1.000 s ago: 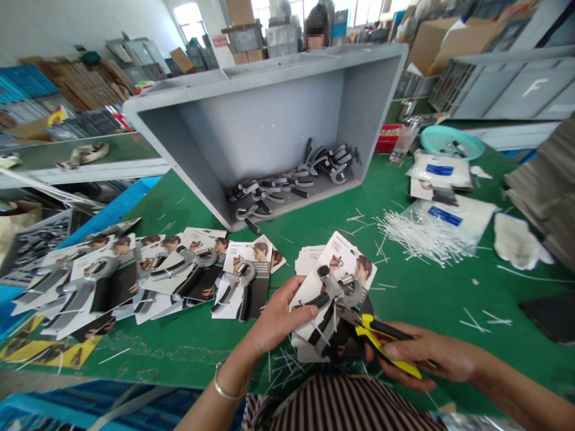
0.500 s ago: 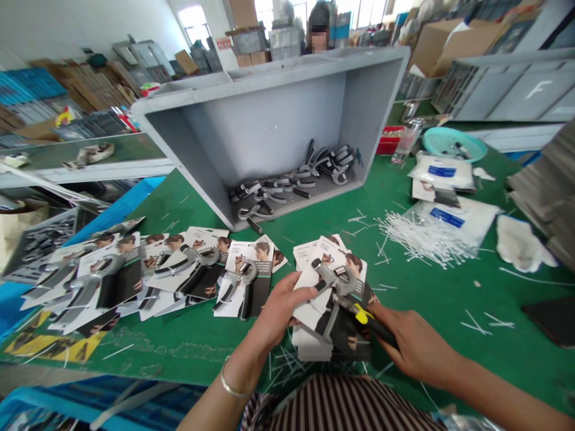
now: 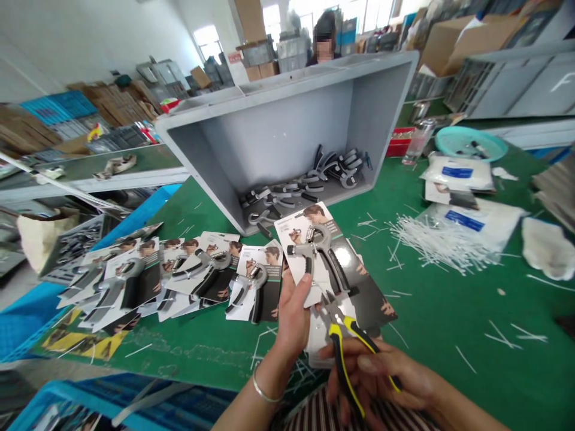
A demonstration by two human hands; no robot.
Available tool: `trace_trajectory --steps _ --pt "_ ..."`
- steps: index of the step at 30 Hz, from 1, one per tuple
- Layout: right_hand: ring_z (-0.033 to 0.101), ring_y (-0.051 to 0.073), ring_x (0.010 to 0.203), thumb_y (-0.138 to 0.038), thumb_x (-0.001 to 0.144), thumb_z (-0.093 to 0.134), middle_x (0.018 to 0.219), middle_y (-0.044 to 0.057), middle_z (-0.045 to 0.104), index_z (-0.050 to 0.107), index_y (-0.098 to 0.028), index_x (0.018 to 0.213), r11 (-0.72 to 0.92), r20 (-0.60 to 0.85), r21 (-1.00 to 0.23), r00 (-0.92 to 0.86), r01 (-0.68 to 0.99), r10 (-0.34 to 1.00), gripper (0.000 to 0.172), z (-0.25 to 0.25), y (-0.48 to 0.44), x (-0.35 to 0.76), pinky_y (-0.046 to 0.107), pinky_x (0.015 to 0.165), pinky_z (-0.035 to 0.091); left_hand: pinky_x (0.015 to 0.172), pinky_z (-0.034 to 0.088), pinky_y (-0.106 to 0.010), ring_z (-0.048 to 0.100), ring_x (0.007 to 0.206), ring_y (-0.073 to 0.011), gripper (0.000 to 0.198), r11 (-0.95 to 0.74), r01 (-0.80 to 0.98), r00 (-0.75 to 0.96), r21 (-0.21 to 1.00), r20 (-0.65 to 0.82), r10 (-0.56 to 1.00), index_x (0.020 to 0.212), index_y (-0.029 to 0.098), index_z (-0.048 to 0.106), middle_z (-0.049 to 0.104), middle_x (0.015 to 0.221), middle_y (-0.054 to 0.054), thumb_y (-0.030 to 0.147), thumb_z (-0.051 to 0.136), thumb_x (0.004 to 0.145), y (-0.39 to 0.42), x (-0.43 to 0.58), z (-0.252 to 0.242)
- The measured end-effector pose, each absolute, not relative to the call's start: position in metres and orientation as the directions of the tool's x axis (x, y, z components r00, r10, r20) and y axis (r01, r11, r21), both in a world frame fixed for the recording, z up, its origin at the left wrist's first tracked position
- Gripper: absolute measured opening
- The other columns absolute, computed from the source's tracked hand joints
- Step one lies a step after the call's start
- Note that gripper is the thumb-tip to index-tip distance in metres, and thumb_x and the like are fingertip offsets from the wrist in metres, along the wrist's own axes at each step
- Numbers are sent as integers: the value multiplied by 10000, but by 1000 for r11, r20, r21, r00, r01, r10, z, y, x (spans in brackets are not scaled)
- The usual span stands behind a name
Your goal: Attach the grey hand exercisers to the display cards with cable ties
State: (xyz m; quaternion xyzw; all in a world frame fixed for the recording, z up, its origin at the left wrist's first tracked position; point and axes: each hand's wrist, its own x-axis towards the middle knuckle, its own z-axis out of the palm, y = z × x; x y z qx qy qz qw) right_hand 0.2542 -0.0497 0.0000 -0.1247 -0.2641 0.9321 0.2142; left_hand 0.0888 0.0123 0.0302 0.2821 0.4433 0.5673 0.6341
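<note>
A worker's left hand (image 3: 294,314) pinches the lower left edge of a printed card (image 3: 368,296), thumb on top, with a grey-and-black hand grip (image 3: 336,269) lying across its face. The right hand (image 3: 381,374) curls around yellow-and-black pliers (image 3: 339,347), handles spread, their tips near the card's lower edge. The card is tilted above a stack of cards (image 3: 321,356) at the near side of a green bench (image 3: 431,317). Carded grips (image 3: 254,275) lie in a row to the left, loose white ties (image 3: 442,245) are heaped to the right, and more grips sit inside a grey bin (image 3: 287,129) on its side, another person (image 3: 324,42) visible behind it.
</note>
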Motion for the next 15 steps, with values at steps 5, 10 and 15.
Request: trace_trajectory --steps 5,10,15 --pt "712 262 822 -450 863 585 1040 196 686 472 -159 1365 -788 -118 -502 -875 -356 470 591 -1 -47 253 202 466 498 508 396 -179 532 606 -76 488 214 -510 -35 833 -269 963 1312 256 501 650 979 -3 401 631 864 8 93 24" --pt "663 166 598 -432 880 573 875 124 678 533 -148 1300 -786 -156 -497 -854 -367 497 509 -7 -48 255 147 379 399 474 362 -181 463 556 -74 442 228 -500 -9 836 -268 963 1245 221 523 600 859 2 408 631 859 6 94 22" --pt "408 57 397 -472 884 588 609 -18 517 634 -133 1027 -717 -223 -504 -729 -482 647 371 -18 -56 248 156 363 331 501 393 -184 517 611 -87 418 218 -477 2 851 -247 969 1248 221 522 621 942 -23 397 611 879 5 91 21"
